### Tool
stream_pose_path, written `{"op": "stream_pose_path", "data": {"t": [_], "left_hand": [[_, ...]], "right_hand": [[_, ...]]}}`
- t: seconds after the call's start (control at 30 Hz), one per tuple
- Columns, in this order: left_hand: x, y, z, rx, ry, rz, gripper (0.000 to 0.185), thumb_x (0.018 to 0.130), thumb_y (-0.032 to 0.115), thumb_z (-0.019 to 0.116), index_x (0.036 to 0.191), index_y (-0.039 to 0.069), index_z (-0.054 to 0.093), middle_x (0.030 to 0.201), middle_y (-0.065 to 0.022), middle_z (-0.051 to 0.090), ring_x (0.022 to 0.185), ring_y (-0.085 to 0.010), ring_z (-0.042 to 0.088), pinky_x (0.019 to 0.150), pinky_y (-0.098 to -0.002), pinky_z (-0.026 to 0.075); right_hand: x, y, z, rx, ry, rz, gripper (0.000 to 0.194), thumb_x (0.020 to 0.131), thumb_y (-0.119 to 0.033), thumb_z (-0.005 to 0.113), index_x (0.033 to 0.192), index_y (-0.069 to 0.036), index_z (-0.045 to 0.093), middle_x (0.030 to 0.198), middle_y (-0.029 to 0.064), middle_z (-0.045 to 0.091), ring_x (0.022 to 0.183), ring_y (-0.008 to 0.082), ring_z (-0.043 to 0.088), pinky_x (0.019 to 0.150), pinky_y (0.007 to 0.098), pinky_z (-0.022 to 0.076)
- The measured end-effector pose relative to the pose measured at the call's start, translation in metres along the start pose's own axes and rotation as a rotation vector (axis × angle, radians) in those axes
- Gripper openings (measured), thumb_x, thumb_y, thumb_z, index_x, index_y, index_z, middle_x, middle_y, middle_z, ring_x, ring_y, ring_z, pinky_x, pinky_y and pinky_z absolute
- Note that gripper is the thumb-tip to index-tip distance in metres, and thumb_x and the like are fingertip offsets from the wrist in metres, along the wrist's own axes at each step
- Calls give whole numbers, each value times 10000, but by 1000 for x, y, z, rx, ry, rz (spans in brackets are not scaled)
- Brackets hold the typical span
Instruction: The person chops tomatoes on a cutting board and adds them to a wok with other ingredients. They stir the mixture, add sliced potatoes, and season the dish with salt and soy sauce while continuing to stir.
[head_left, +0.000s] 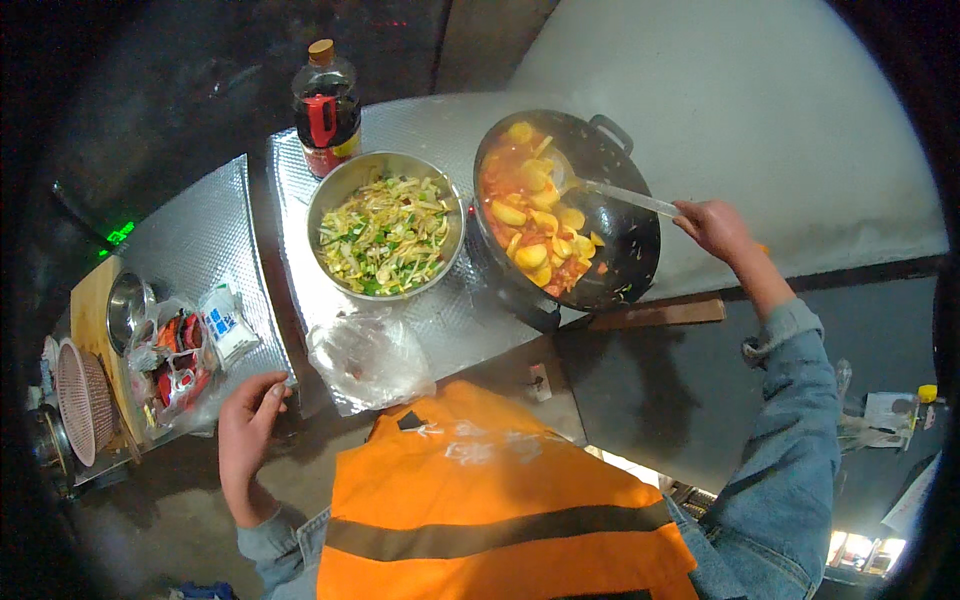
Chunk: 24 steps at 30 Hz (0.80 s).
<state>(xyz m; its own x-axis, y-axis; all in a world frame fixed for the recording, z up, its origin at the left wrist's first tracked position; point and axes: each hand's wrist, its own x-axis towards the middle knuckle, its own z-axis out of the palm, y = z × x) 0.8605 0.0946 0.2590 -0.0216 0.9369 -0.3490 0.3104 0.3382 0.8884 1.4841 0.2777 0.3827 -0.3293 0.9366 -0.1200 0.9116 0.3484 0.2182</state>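
Observation:
My right hand (712, 227) grips the handle of a metal ladle (626, 196). The ladle's bowl rests among yellow potato slices and red tomato pieces (536, 225) in a black wok (626, 255). The wok is tilted, and the food lies along its left side. My left hand (253, 427) is loosely curled beside the edge of the left foil-covered surface, with nothing visible in it. Left of the wok stands a steel bowl (459, 247) of chopped vegetables (382, 236). A crumpled clear plastic bag (367, 360) lies nearer to me.
A large bottle of dark liquid (326, 112) stands behind the steel bowl. Farther left are a plastic bag of red packets (176, 360), a white packet (227, 322), a small metal bowl (129, 307), a wooden board (94, 300) and a pink basket (82, 401). A wall (772, 135) rises behind the wok.

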Motion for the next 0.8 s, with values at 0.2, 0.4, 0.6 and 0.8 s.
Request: {"op": "stream_pose_path", "data": {"t": [0.2,0.4,0.6,0.8], "left_hand": [[4,0,0,1,8,23,227,918,115,558,1086,-26,617,903,-72,655,764,-103,574,694,-243,469],[8,-8,8,-6,-37,31,221,918,116,552,1077,-23,618,879,-63,651,727,-96,560,683,-238,465],[5,-20,4,-55,-1,35,227,920,136,560,1072,-20,624,877,-60,655,747,-98,570,688,-244,469],[10,-12,0,42,-29,31,223,927,128,550,1077,-21,624,891,-63,653,782,-101,576,699,-241,468]], "right_hand": [[-53,-15,-104,-343,-35,-18,224,861,-255,617,1051,-150,670,752,149,639,690,350,607,600,451,479],[-44,-17,-115,-425,-437,167,221,845,-277,611,945,-93,682,757,159,640,698,370,598,634,458,484],[-30,-7,-46,59,-569,298,302,871,-326,575,1029,-91,680,834,159,661,759,365,617,690,436,491],[-31,-18,9,35,-138,215,317,862,-330,608,1099,-126,658,860,158,667,758,366,620,678,451,497]]}}
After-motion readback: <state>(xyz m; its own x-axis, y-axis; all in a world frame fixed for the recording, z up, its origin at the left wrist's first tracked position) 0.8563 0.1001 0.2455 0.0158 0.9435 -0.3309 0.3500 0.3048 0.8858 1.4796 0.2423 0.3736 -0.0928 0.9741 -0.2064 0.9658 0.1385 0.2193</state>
